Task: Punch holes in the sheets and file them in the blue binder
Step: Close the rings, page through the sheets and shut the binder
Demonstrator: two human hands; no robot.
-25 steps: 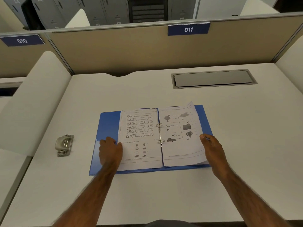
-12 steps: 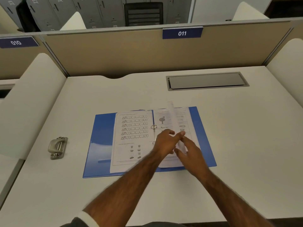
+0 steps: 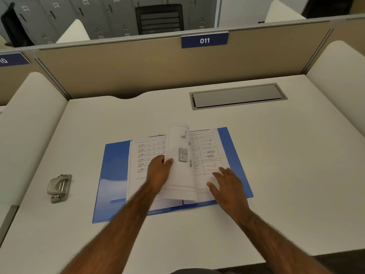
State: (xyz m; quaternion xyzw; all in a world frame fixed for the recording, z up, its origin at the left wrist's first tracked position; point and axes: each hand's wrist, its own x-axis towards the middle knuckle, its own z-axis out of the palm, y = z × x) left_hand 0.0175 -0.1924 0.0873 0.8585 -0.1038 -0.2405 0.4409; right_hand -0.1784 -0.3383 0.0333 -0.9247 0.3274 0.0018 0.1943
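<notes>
Blue binder: lies open and flat on the desk, at the centre of the frame, slightly left of the middle. Blue cover shows on the left, along the near edge and in a strip on the right.

Sheets: a left page printed with rows of train cars lies flat in the binder. A right page with a ruled grid of small pictures lies flat opposite. Between them a lifted sheet stands raised and curved over the spine, its printed side facing right. The rings are hidden behind it.

Left hand: grasps the lifted sheet at its free edge, thumb on the near face, fingers curled behind.

Right hand: released, fingers straight and spread, resting flat on the lower part of the right page.

Hole punch: metal, on the desk at the lower left of the frame, well apart from the binder, untouched.

Surroundings: a grey cable hatch is set in the desk beyond the binder, upper right of centre. A beige partition backs the desk and carries a blue label reading 011. Grey lockers and a black chair show above it.
</notes>
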